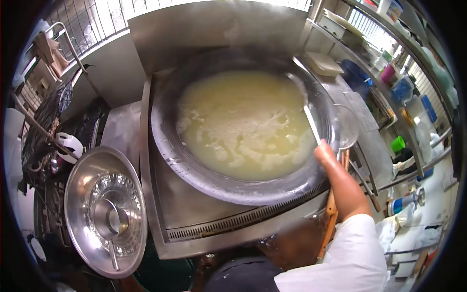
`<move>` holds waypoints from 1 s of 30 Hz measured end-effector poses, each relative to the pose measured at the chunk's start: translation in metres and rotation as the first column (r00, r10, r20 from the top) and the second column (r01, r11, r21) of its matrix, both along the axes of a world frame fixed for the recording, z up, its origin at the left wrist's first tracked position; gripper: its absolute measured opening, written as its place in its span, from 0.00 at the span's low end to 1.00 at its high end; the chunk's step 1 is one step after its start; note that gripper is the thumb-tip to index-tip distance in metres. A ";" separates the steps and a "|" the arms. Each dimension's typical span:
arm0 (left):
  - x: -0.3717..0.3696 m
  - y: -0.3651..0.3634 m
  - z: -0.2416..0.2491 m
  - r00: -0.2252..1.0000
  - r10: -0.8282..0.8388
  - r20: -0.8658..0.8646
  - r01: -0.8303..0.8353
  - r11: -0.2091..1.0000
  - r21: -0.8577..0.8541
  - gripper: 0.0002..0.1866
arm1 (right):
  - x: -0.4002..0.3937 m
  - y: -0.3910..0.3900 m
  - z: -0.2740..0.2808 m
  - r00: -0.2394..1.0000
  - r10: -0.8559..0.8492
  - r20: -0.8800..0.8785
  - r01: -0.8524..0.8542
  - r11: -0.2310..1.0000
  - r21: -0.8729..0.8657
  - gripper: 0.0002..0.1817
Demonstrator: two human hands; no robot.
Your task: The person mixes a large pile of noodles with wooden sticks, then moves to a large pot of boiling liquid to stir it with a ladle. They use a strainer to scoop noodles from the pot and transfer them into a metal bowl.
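A very wide metal pan (194,182) sits on a steel stove and holds cloudy yellowish liquid (243,121) with pale foam and curds on top. At the pan's right rim, my right hand (325,151) is closed around the end of a long white handle (312,124). The handle runs up along the inside of the right wall, and its far end is hard to make out near the liquid. My left hand is not in view.
At the left, a large steel bowl (77,219) contains a fluted pan and a small steel pot with a handle. Shelves (404,36) with containers line the right. A round strainer (346,126) lies beside the pan. A wooden handle (332,204) stands by the stove's front edge.
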State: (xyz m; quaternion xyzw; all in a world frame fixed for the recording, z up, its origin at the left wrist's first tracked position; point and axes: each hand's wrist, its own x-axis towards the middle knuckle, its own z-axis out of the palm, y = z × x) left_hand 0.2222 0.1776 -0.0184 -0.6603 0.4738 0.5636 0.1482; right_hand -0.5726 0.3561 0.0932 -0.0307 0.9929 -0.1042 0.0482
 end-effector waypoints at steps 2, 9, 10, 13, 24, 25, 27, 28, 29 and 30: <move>-0.007 0.003 -0.008 0.992 -0.113 -0.052 0.109 0.992 -0.069 0.14 | 0.004 -0.030 -0.020 0.974 0.206 0.095 -0.204 0.978 -0.027 0.18; 0.020 0.008 -0.055 0.973 0.220 -0.068 -0.215 0.974 0.075 0.11 | 0.045 -0.141 -0.004 0.802 0.304 0.515 -0.196 0.947 -0.253 0.10; 0.022 0.010 -0.054 0.973 0.224 -0.053 -0.220 0.973 0.070 0.11 | 0.053 -0.153 0.002 0.762 0.335 0.554 -0.228 0.940 -0.254 0.10; 0.035 0.010 -0.056 0.990 0.130 -0.051 -0.129 0.991 0.025 0.11 | 0.079 -0.175 0.012 0.665 0.419 0.618 -0.220 0.901 -0.374 0.08; 0.019 -0.021 -0.039 0.996 0.031 0.088 -0.032 0.999 0.014 0.09 | 0.128 -0.133 0.026 0.344 0.660 0.668 0.434 0.519 -0.737 0.16; 0.014 -0.026 -0.044 0.993 0.098 0.062 -0.099 0.995 0.009 0.08 | 0.126 -0.124 0.030 0.344 0.673 0.655 0.427 0.509 -0.748 0.18; -0.007 -0.037 -0.042 0.982 0.183 0.055 -0.186 0.981 0.057 0.09 | 0.117 -0.100 0.042 0.383 0.655 0.652 0.403 0.517 -0.755 0.15; -0.013 -0.043 -0.048 0.992 0.114 0.059 -0.115 0.993 0.018 0.09 | 0.111 -0.086 0.047 0.412 0.642 0.647 0.378 0.525 -0.762 0.12; -0.021 -0.049 -0.048 0.995 0.092 0.046 -0.093 0.995 0.020 0.10 | 0.103 -0.073 0.051 0.428 0.639 0.639 0.376 0.517 -0.769 0.13; -0.030 -0.055 -0.048 0.997 0.072 0.033 -0.073 0.997 0.020 0.10 | 0.096 -0.060 0.054 0.479 0.620 0.621 0.341 0.521 -0.783 0.13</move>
